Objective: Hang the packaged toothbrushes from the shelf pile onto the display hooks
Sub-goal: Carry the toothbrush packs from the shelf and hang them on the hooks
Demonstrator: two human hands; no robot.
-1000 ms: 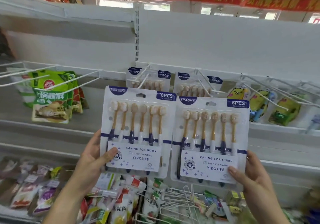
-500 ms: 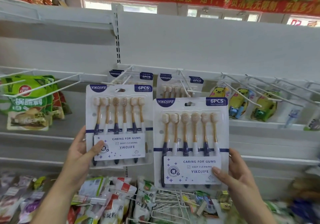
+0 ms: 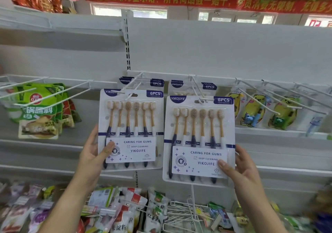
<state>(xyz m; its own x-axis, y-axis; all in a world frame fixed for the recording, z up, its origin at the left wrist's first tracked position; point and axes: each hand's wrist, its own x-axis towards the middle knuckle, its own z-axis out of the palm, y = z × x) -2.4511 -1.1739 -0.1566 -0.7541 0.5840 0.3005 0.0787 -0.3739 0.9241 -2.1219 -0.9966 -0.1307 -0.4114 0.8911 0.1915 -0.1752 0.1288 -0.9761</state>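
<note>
Two white six-brush toothbrush packs are held up against the display. My left hand (image 3: 93, 153) grips the left pack (image 3: 131, 128) at its lower left corner, and the white hook (image 3: 131, 87) tips sit at that pack's hang hole. My right hand (image 3: 239, 168) grips the right pack (image 3: 199, 139) at its lower right corner, its hang hole at the tip of another hook (image 3: 197, 90). Behind each pack, more of the same packs (image 3: 156, 83) hang further back on the hooks.
Green seasoning bags (image 3: 37, 110) hang on hooks at the left. Yellow children's toothbrush packs (image 3: 255, 108) hang at the right under several bare hooks (image 3: 280, 96). Below lie snack bags (image 3: 125, 207) and loose white wire hooks (image 3: 181, 211) on the lower shelf.
Both hands have raised the packs and brought them toward the shelf. The hang holes now meet the hook tips; one second ago the packs were lower and nearer to me.
</note>
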